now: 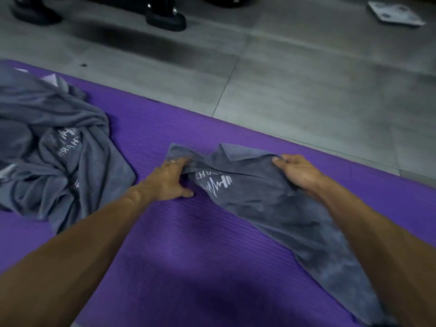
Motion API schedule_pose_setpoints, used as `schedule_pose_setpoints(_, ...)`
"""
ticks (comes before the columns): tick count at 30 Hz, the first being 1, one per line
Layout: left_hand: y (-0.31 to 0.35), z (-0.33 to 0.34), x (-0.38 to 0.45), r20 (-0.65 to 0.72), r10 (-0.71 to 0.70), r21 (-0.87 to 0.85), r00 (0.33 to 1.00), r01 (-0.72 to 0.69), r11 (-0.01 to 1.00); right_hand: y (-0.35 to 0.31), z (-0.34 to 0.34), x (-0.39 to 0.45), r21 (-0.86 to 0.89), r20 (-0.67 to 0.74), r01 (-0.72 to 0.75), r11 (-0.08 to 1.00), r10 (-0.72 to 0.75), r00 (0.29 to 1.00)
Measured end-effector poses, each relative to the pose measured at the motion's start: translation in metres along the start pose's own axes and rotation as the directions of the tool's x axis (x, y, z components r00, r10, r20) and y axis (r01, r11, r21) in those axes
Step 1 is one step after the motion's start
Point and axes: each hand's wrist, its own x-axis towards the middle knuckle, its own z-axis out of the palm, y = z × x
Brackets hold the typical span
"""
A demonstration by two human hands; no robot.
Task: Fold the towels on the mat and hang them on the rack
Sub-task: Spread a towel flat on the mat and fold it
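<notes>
Two hands are working one grey towel (271,208) at this moment, and the order below runs from biggest thing to smallest.

Purple mat (188,232): it is lying on the grey tiled floor (306,90) and carrying everything. You are using its ridges as a straight line for squaring edges; keep doing that.

Heap of unfolded towels (52,147): it is sitting at the mat's left end, well apart from your work. Leave it there so nothing is dragging in.

Grey towel: it is stretching from the far edge toward you on the right, logo up, its far end bunched and wrinkled. No rack is showing.

Left hand (169,180): fingers curled, pinching the far left corner, thumb resting on the mat. Right hand (297,171): fingers clamped on the far right edge.

My read: you are spreading the far end flat before folding. Be pulling both corners apart evenly until the bunching is gone, then be laying the edge down parallel to the ridges.
</notes>
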Motion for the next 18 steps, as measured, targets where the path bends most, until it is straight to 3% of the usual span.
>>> schedule_pose_setpoints(2,0.000,0.005,0.006,-0.064,-0.101,0.198,0.993,0.112,0.974,0.010,-0.005,0.005,-0.236,-0.063,0.010,0.972,-0.026,0.998)
schedule_pose_setpoints(4,0.004,0.005,0.009,-0.188,-0.146,0.187,0.971,0.181,0.965,0.016,0.000,0.011,-0.273,-0.113,0.029,0.961,-0.062,0.992)
schedule_pose_setpoints(7,0.013,0.000,0.003,-0.305,-0.077,-0.062,0.949,0.061,0.996,0.005,0.014,0.022,-0.084,-0.241,0.146,0.986,-0.162,0.957)
schedule_pose_setpoints(8,0.016,-0.003,-0.002,-0.289,-0.115,-0.279,0.951,0.031,0.960,-0.004,0.018,0.027,0.003,-0.282,0.190,0.982,-0.181,0.942)
schedule_pose_setpoints(10,0.018,-0.012,-0.013,-0.158,-0.193,-0.611,0.968,0.057,0.789,-0.022,0.021,0.045,0.126,-0.325,0.230,0.965,-0.179,0.929)
schedule_pose_setpoints(12,0.010,-0.027,-0.033,-0.070,-0.253,-0.727,0.965,0.125,0.676,-0.043,0.027,0.065,0.133,-0.319,0.215,0.967,-0.164,0.933)
schedule_pose_setpoints(14,-0.010,-0.039,-0.058,-0.043,-0.329,-0.669,0.943,0.217,0.711,-0.059,0.040,0.088,0.121,-0.290,0.133,0.984,-0.093,0.952)
schedule_pose_setpoints(16,-0.031,-0.041,-0.085,0.010,-0.426,-0.536,0.905,0.365,0.761,-0.065,0.058,0.108,-0.110,-0.238,0.025,0.994,-0.051,0.970)
schedule_pose_setpoints(18,-0.046,-0.030,-0.110,0.088,-0.497,-0.487,0.863,0.473,0.735,-0.068,0.084,0.113,-0.484,-0.189,-0.079,0.872,-0.016,0.982)
